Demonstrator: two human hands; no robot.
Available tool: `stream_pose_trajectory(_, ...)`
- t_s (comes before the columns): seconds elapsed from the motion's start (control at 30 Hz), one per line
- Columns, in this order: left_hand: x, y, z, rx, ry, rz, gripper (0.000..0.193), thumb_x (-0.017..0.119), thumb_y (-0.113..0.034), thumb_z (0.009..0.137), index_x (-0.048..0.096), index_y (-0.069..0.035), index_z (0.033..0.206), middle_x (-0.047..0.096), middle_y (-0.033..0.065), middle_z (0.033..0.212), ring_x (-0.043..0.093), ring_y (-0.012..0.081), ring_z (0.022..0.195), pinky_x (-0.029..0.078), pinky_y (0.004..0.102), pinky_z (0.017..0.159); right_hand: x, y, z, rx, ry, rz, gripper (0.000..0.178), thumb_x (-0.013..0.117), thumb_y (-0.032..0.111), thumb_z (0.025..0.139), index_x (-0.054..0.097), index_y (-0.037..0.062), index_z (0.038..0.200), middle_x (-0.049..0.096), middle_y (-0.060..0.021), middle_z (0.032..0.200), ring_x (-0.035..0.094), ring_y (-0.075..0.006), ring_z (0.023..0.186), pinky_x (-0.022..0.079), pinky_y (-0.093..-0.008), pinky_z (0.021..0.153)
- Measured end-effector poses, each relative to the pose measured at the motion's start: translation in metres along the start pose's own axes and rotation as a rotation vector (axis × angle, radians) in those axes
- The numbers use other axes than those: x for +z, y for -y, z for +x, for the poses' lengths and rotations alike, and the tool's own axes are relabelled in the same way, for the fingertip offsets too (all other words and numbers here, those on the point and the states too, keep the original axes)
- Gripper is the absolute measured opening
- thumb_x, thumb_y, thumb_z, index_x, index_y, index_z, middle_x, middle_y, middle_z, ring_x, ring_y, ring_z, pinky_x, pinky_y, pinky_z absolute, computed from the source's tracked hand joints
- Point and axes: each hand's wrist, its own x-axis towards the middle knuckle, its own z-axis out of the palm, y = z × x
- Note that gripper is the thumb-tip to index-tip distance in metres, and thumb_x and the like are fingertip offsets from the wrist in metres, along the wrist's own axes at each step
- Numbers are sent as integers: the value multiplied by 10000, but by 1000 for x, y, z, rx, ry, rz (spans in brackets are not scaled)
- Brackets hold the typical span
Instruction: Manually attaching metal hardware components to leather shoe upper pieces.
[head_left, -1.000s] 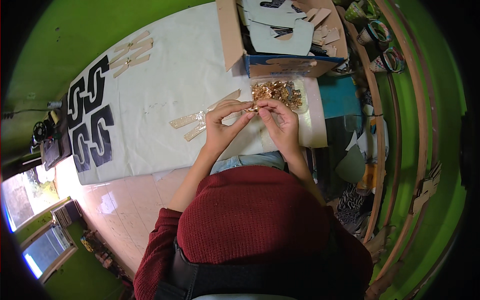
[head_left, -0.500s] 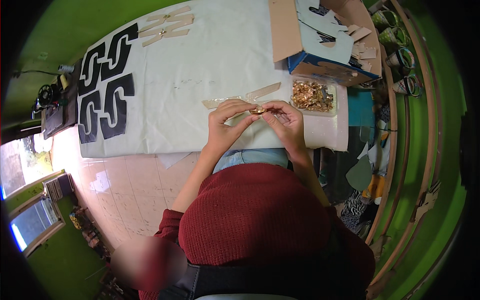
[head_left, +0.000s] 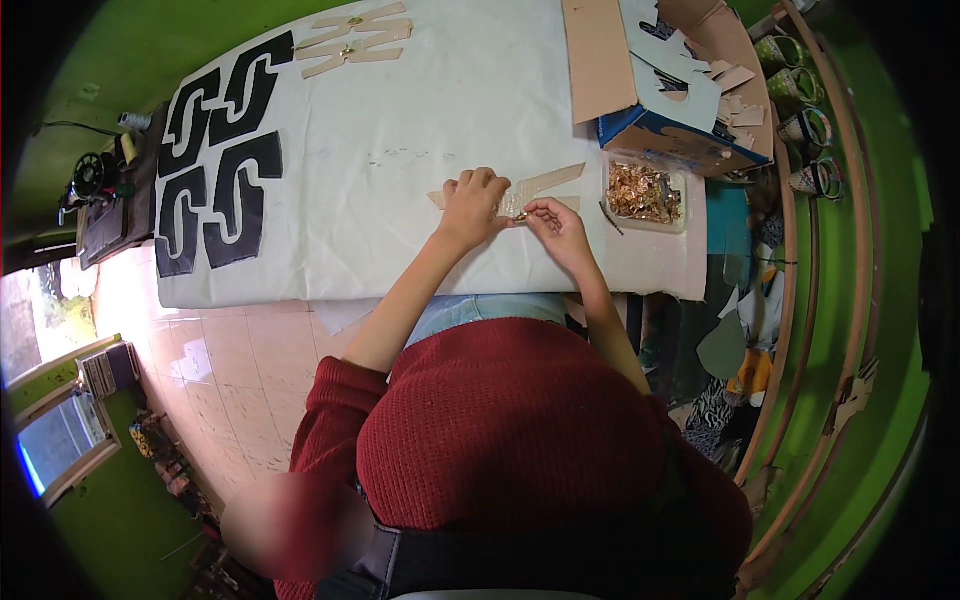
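Note:
Just ahead of me on the white-covered table [head_left: 330,220] lies a piece made of beige straps [head_left: 553,180], its strips spread outward. My left hand [head_left: 474,208] is over its left part, fingers bent down onto it and thumb beside a small gold-coloured metal fitting [head_left: 520,217]. From the right, my right hand [head_left: 557,230] pinches that fitting between thumb and fingertips. The fitting's exact shape is too small to make out. Between my right hand and a clear tub [head_left: 684,212] of gold-coloured metal parts [head_left: 640,193], a thin dark tool [head_left: 611,218] rests on the table.
Several black S-shaped cut pieces [head_left: 237,220] lie at the left. Finished-looking beige strap pieces [head_left: 352,52] with gold fittings sit at the far edge. A cardboard box [head_left: 655,140] of scraps stands far right, and a sewing machine [head_left: 95,180] is beyond the left edge.
Both hands have lowered the gold-coloured fitting to the strap piece. My left hand has turned palm down over the straps. The dark tool beside the tub has come into sight.

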Motion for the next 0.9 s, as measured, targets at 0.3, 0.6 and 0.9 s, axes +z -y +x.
stream_pose_trajectory(0.3, 2, 11, 23, -48, 424, 29, 444, 796, -224, 628, 608, -80, 1003, 622, 80, 938, 592, 266, 942, 419, 407, 800, 0, 5, 10, -41, 14, -178, 111, 640, 54, 830, 611, 35, 936, 630, -13, 801, 557, -81, 735, 430, -213, 643)
stream_pose_trajectory(0.6, -16, 21, 32, 41, 569, -143, 353, 696, -70, 700, 615, -22, 1041, 653, 169, 833, 620, 347, 825, 483, 411, 735, 11, 17, 20, -64, 65, -303, 147, 643, 88, 821, 607, 27, 950, 635, -60, 787, 562, -135, 710, 431, -256, 648)
stream_pose_trajectory(0.9, -17, 28, 31, 33, 572, -179, 301, 670, -43, 708, 642, -7, 1006, 653, 192, 867, 626, 341, 853, 488, 408, 749, 20, 16, 24, -24, 105, -354, 138, 658, 93, 812, 643, 10, 921, 648, -68, 771, 552, -114, 687, 433, -252, 639)
